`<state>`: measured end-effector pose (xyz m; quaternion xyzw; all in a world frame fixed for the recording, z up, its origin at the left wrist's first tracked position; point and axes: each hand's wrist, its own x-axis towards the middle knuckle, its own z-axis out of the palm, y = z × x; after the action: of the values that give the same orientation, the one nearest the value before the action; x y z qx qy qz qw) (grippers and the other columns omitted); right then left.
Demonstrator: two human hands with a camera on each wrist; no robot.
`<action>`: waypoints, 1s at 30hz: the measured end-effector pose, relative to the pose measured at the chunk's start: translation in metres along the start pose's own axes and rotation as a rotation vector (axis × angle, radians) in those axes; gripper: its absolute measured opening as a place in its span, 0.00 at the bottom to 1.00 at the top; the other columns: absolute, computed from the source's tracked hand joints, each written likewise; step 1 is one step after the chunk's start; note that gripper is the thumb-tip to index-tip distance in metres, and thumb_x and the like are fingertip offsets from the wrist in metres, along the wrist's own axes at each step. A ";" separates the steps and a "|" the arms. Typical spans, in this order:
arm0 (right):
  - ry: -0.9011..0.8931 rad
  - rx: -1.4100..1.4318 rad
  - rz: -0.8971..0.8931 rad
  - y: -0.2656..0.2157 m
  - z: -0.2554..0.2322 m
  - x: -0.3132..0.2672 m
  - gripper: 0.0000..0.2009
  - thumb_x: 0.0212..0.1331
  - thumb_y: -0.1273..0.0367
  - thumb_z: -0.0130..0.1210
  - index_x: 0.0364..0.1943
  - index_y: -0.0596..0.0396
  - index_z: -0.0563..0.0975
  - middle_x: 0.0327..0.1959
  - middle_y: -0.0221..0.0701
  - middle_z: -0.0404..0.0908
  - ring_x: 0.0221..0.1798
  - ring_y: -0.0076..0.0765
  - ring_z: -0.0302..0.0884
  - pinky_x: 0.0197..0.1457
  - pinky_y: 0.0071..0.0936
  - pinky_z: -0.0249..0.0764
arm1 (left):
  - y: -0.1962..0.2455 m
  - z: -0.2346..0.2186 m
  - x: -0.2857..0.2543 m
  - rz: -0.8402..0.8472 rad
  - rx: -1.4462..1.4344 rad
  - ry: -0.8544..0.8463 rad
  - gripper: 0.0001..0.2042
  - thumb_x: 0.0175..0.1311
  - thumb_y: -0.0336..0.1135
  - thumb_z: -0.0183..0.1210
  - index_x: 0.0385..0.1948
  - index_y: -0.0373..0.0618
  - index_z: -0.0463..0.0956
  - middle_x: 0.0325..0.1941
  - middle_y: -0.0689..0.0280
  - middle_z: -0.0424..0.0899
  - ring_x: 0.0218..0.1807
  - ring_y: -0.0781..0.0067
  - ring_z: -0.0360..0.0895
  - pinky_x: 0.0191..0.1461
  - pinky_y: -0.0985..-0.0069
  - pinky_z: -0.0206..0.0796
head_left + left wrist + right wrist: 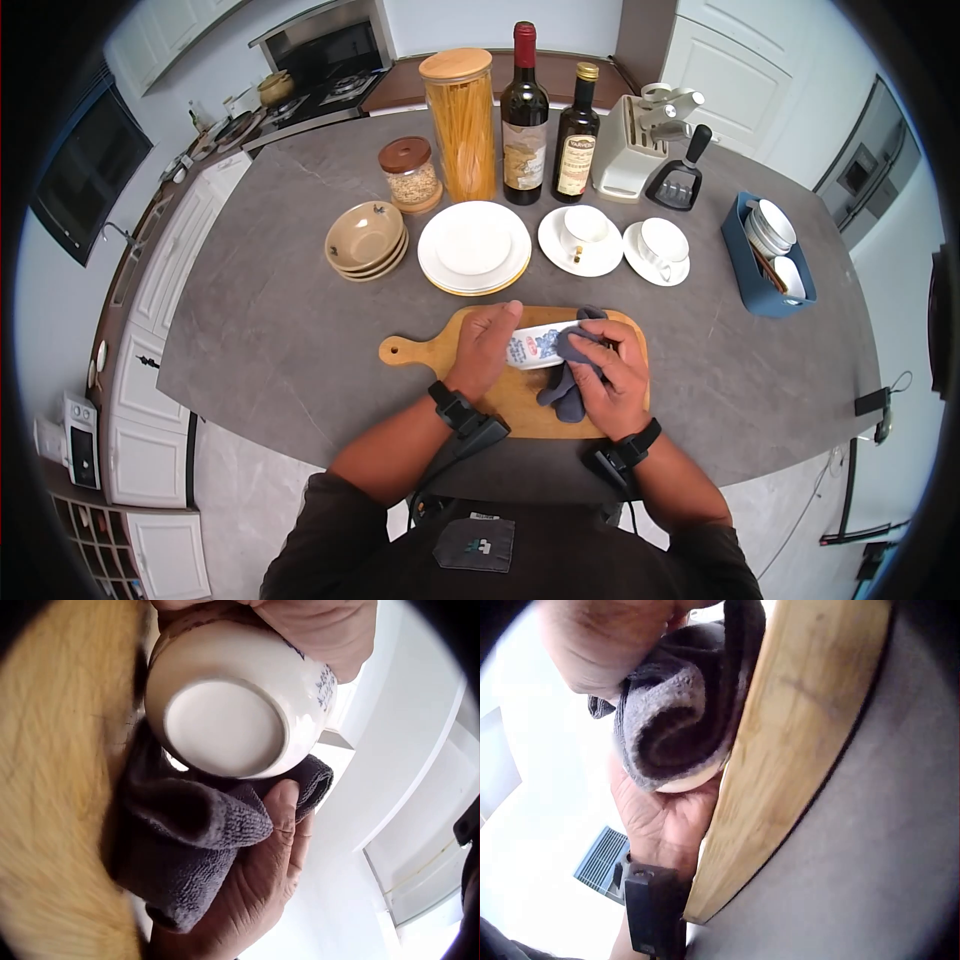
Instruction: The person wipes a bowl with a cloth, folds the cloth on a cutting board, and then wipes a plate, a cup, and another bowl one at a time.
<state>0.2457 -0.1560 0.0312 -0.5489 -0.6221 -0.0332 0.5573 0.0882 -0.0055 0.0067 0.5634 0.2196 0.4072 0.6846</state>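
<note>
A white bowl with blue patterns [532,345] is held on its side above the wooden cutting board [480,405]; its round foot faces the left wrist view [225,727]. My left hand [485,350] grips the bowl's left side, fingers partly hidden behind it. My right hand [615,385] pinches a dark grey cloth [568,400] against the bowl's right side. In the left wrist view the cloth [187,847] hangs in folds below the bowl. The right wrist view has the bundled cloth [667,720] covering most of the bowl.
Behind the board stand stacked brown bowls [367,240], white plates [474,245], two cups [584,230] on saucers, a pasta jar [462,130], an oat jar [408,175], two bottles [524,140], a knife block [628,150] and a black-handled utensil [680,180]. A blue basket [748,265] of dishes sits right.
</note>
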 end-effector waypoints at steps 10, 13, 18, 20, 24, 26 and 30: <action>0.041 0.206 0.379 0.012 -0.001 0.003 0.12 0.70 0.77 0.66 0.55 0.60 0.87 0.62 0.41 0.84 0.62 0.38 0.83 0.67 0.31 0.78 | -0.009 -0.001 0.004 -0.165 -0.236 0.107 0.20 0.85 0.42 0.58 0.24 0.51 0.74 0.26 0.82 0.71 0.30 0.93 0.66 0.34 0.79 0.61; 0.046 0.264 0.399 0.015 0.000 0.002 0.12 0.72 0.76 0.66 0.56 0.61 0.86 0.62 0.40 0.84 0.62 0.35 0.83 0.67 0.30 0.77 | -0.009 -0.001 0.006 -0.184 -0.261 0.110 0.19 0.85 0.43 0.59 0.26 0.53 0.74 0.28 0.82 0.71 0.31 0.93 0.67 0.35 0.80 0.63; 0.058 0.325 0.435 0.019 0.003 0.000 0.13 0.73 0.75 0.66 0.58 0.62 0.84 0.60 0.38 0.84 0.61 0.32 0.82 0.67 0.29 0.76 | -0.025 -0.018 0.010 -0.181 -0.343 0.023 0.16 0.85 0.44 0.57 0.40 0.42 0.82 0.36 0.68 0.86 0.37 0.79 0.84 0.43 0.75 0.78; 0.062 0.349 0.453 0.019 0.003 -0.001 0.13 0.73 0.74 0.65 0.59 0.62 0.83 0.60 0.37 0.84 0.61 0.31 0.82 0.67 0.29 0.76 | -0.023 -0.015 0.009 -0.184 -0.331 0.015 0.16 0.85 0.45 0.57 0.40 0.42 0.82 0.36 0.68 0.86 0.37 0.80 0.84 0.43 0.75 0.78; 0.059 0.374 0.482 0.022 0.004 -0.004 0.14 0.74 0.74 0.66 0.60 0.62 0.82 0.58 0.34 0.83 0.59 0.28 0.81 0.66 0.28 0.76 | -0.011 -0.004 0.008 -0.170 -0.209 0.052 0.21 0.87 0.49 0.56 0.26 0.55 0.71 0.28 0.82 0.69 0.30 0.91 0.62 0.35 0.80 0.59; 0.058 0.365 0.474 0.022 0.004 -0.004 0.15 0.73 0.74 0.66 0.60 0.62 0.82 0.58 0.34 0.83 0.59 0.27 0.81 0.65 0.27 0.76 | -0.013 -0.006 0.008 -0.159 -0.177 0.040 0.21 0.87 0.50 0.56 0.26 0.55 0.71 0.27 0.82 0.69 0.30 0.91 0.62 0.34 0.80 0.58; 0.045 0.388 0.506 0.022 0.004 -0.005 0.15 0.73 0.74 0.66 0.61 0.62 0.81 0.57 0.32 0.83 0.57 0.24 0.81 0.63 0.25 0.77 | -0.014 -0.006 0.008 -0.114 -0.166 0.009 0.21 0.87 0.49 0.56 0.26 0.53 0.74 0.26 0.82 0.70 0.30 0.91 0.63 0.34 0.80 0.56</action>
<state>0.2579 -0.1479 0.0141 -0.5687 -0.4480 0.2137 0.6559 0.0923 0.0040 -0.0074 0.4894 0.2198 0.3869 0.7500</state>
